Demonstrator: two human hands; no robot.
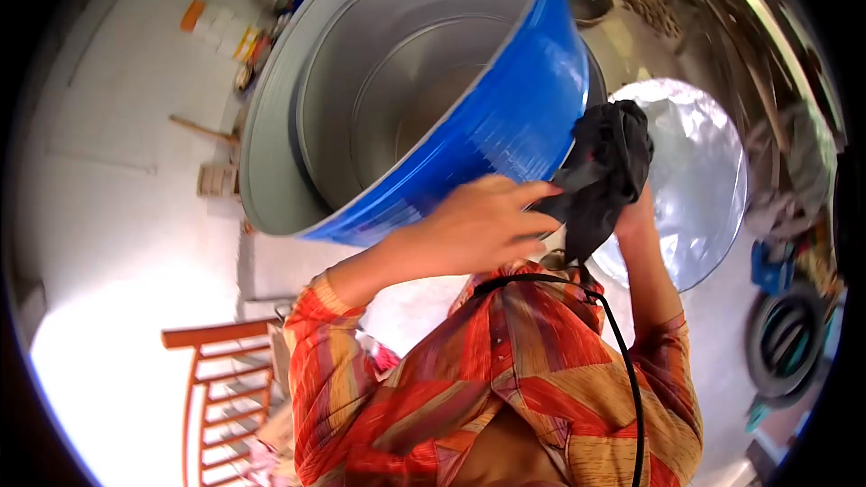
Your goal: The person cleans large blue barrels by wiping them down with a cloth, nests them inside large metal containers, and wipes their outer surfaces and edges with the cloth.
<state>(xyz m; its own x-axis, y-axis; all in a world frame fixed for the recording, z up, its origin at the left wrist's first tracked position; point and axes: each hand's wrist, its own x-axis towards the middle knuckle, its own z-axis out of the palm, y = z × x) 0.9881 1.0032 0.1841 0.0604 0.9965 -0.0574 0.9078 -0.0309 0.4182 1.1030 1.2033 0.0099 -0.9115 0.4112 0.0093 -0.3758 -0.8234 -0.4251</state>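
A large blue metal drum [505,117] with a grey inside fills the upper middle, its open mouth facing up and to the left. My right hand [635,215] is wrapped around a bunched black cloth [606,162] beside the drum's right side; the cloth hides most of its fingers. Across the drum's near side reaches my left hand [483,225], fingers spread and pointing at the cloth. Its fingertips are at the cloth's left edge, and I cannot tell whether they touch it.
A round silvery sheet [690,180] lies on the floor to the right. Beyond it are black tyres [785,343] and a blue object [771,266]. A wooden rack [230,397] stands at lower left. A black cable [622,352] hangs over my clothing.
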